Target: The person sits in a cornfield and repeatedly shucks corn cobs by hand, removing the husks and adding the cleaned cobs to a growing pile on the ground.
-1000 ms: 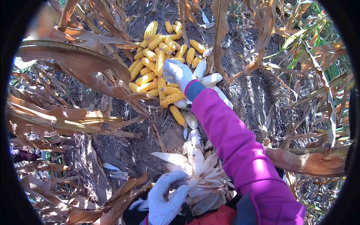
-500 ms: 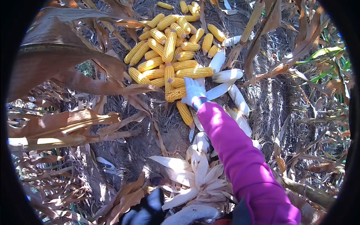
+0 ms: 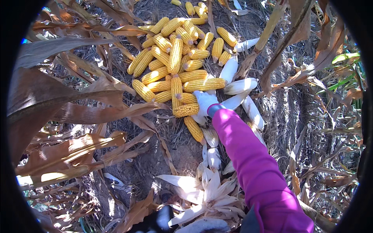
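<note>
My right hand (image 3: 206, 102), in a white glove below a purple sleeve, reaches to the lower right side of a heap of yellow husked corn ears (image 3: 175, 56). It rests against the butt ends of two ears; the lower one (image 3: 186, 110) lies across the heap's near end. My fingers point down and away, their tips partly hidden, so I cannot tell whether they grip anything. Another ear (image 3: 193, 129) slants just below. My left hand is not recognisable; at the lower edge a pale rounded shape (image 3: 206, 225) cannot be made out.
Ears in whitish husks (image 3: 243, 86) lie right of the heap. Pulled-off husks (image 3: 206, 190) spread on the ground close to me. Dry brown corn leaves (image 3: 58, 93) reach in from the left, and a dry stalk (image 3: 268, 31) leans in at the upper right.
The view has shifted, so the heap appears slightly lower. My right hand has moved a little to the right, and more of the lower ear's butt end shows beside it.
</note>
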